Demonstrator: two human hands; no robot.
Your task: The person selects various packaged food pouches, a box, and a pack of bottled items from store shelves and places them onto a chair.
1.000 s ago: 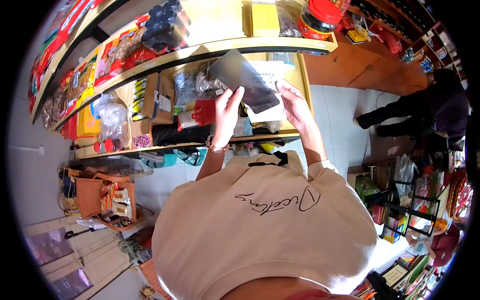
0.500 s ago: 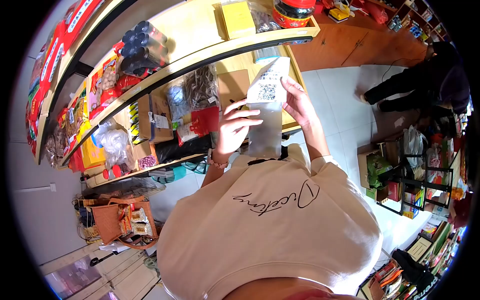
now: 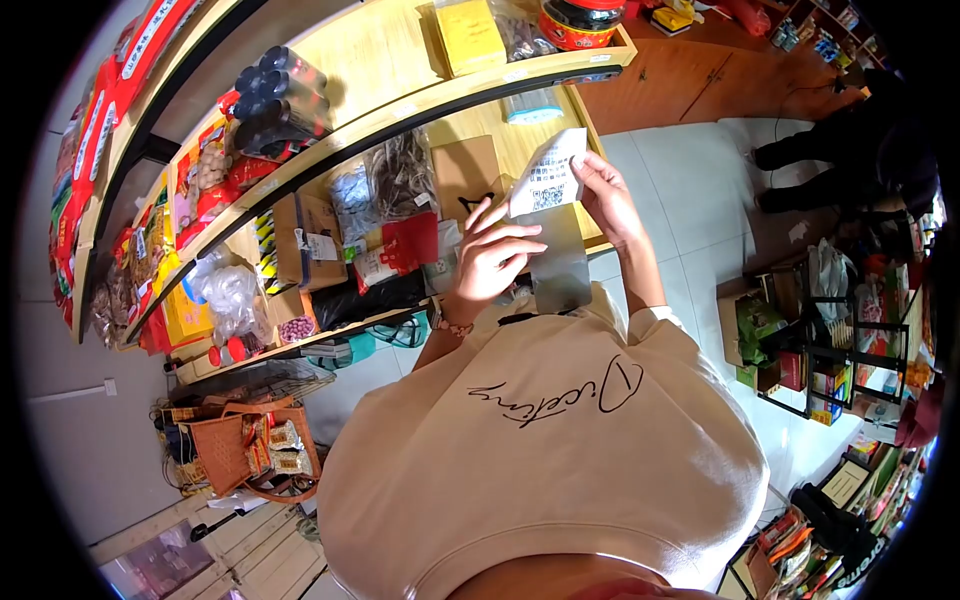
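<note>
A white printed slip [image 3: 550, 180] with a QR code and lines of text is pinched at its right edge between the thumb and fingers of my right hand [image 3: 608, 200]. Below the slip hangs a grey translucent plastic sheet [image 3: 561, 268]; whether it is joined to the slip I cannot tell. My left hand [image 3: 490, 265], fingers stretched and apart, lies at the left side of both, its fingertips overlapping the sheet's edge. No firm grip shows in that hand. A beaded bracelet [image 3: 455, 328] circles the left wrist.
A wooden shelf unit [image 3: 430, 100] holds dark-lidded jars [image 3: 285, 90], a yellow pack [image 3: 470, 38] and bagged goods. A basket [image 3: 222, 450] with packets stands lower left. On the right are a black rack [image 3: 830, 350] and a person in dark clothes [image 3: 835, 150].
Both hands have shifted slightly right with the slip and sheet. The slip has tilted, so its QR code looks flatter and more text shows. The other person's legs have moved a little.
</note>
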